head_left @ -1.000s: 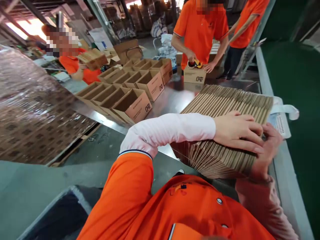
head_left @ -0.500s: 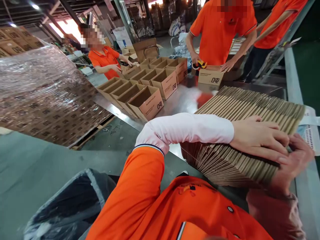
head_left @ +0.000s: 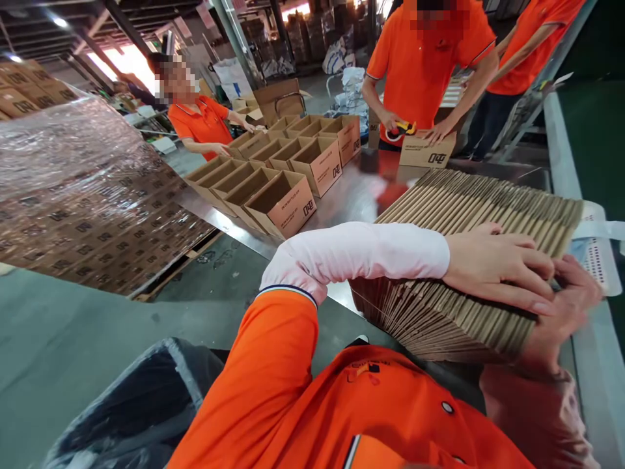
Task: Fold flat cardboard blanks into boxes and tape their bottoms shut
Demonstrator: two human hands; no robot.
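A long row of flattened cardboard cartons (head_left: pixel 469 208), packed on edge, lies on the metal table close in front of me. My left hand (head_left: pixel 502 266) reaches across its top from the left, with fingers stretched out over the cartons towards the right end. At that end my right hand (head_left: pixel 561 312) is curled around the outermost cartons, thumb side up. The fingertips of both hands lie close together there. Part of the right hand's fingers is blurred and hidden behind the left hand's tips.
Several open cartons (head_left: pixel 280 203) stand grouped on the metal table (head_left: pixel 354 185). Across it, a co-worker (head_left: pixel 432 71) holds a yellow tape dispenser (head_left: pixel 405 127) by a carton (head_left: pixel 426 150). Another person (head_left: pixel 202 120) stands behind the open cartons. A film-wrapped pallet load (head_left: pixel 92 195) and lined bin (head_left: pixel 141 404) are left.
The view has shifted slightly. My hands stay at the right end of the flattened cartons. The co-worker's carton and tape dispenser have moved a little to the right.
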